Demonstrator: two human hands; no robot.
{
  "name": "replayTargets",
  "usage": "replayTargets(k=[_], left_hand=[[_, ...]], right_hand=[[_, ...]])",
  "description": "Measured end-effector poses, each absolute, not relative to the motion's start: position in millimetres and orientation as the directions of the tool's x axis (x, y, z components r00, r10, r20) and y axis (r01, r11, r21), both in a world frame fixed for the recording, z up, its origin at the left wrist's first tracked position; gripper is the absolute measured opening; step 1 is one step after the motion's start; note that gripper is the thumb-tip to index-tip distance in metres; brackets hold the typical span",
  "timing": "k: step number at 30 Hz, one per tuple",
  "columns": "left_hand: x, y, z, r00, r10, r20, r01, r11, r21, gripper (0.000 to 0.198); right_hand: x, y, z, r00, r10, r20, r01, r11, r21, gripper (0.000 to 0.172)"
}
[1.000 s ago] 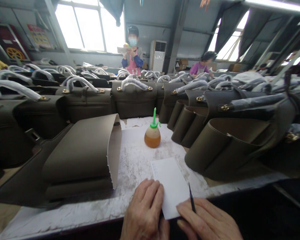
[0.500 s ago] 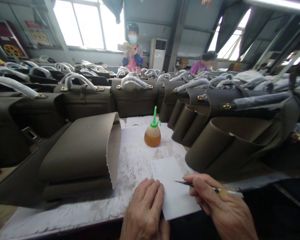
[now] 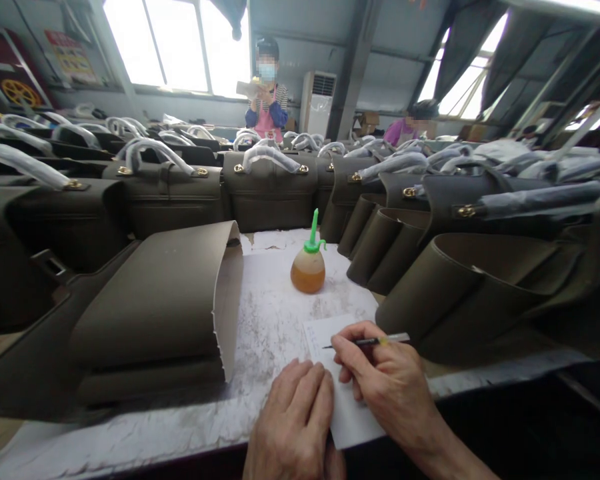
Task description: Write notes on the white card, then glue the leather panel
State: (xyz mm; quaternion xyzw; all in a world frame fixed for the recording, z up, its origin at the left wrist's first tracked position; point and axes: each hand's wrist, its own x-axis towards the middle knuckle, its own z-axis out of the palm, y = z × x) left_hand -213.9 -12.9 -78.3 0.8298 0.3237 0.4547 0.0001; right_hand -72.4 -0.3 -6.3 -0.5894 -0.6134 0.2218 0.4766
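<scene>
A thin pen (image 3: 367,341) with a dark tip and a pale end is pinched in the fingers of my right hand (image 3: 387,383). Its tip is at the upper part of a white sheet of paper (image 3: 347,417), where faint small marks show. The right hand covers part of the sheet. My left hand (image 3: 297,417) lies flat over the left edge of the paper, fingers stretched out and side by side. Beyond the paper stands a round squeeze bottle (image 3: 308,270) with amber liquid and a green spout.
An olive-brown leather bag piece (image 3: 155,300) lies at left. Open curved bag bodies (image 3: 460,300) stand at right. Rows of bags (image 3: 270,193) with wrapped handles fill the back. Stained white paper (image 3: 265,293) covers the tabletop. Behind the bags are two people, one a masked person (image 3: 267,113) holding something pale.
My right hand has moved left and a little up with the pen, bringing the tip to the upper part of the paper. The left hand stays on the sheet; the view has shifted slightly.
</scene>
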Motion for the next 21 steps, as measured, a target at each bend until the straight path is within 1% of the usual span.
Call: replayTargets(k=[3, 7, 12, 15, 19, 21], left_hand=[[-213.4, -13.0, -79.0, 0.382, 0.538, 0.751, 0.544, -0.788, 0.288, 0.045], [-212.6, -13.5, -79.9, 0.349, 0.537, 0.768, 0.55, -0.781, 0.296, 0.043], [-209.2, -13.2, -82.1, 0.308, 0.532, 0.789, 0.569, -0.767, 0.296, 0.044], [-207.2, -12.5, -82.7, 0.285, 0.514, 0.809, 0.575, -0.767, 0.285, 0.043], [-206.4, -11.6, -82.2, 0.276, 0.508, 0.816, 0.582, -0.764, 0.279, 0.043], [-206.5, -11.7, -81.9, 0.282, 0.515, 0.81, 0.586, -0.76, 0.279, 0.042]], right_hand=[[-74.6, 1.9, -10.5, 0.153, 0.945, 0.29, 0.508, 0.177, -0.843, 0.03], [-75.2, 2.5, -14.4, 0.154, 0.947, 0.281, 0.498, 0.171, -0.85, 0.034], [-74.5, 3.1, -13.3, 0.11, 0.912, 0.395, 0.598, 0.257, -0.759, 0.034], [-74.3, 3.0, -13.1, 0.096, 0.91, 0.403, 0.606, 0.268, -0.749, 0.035], [-74.9, 2.8, -14.1, 0.101, 0.898, 0.428, 0.628, 0.276, -0.727, 0.029], [-75.3, 2.9, -13.8, 0.088, 0.878, 0.471, 0.651, 0.307, -0.694, 0.032]])
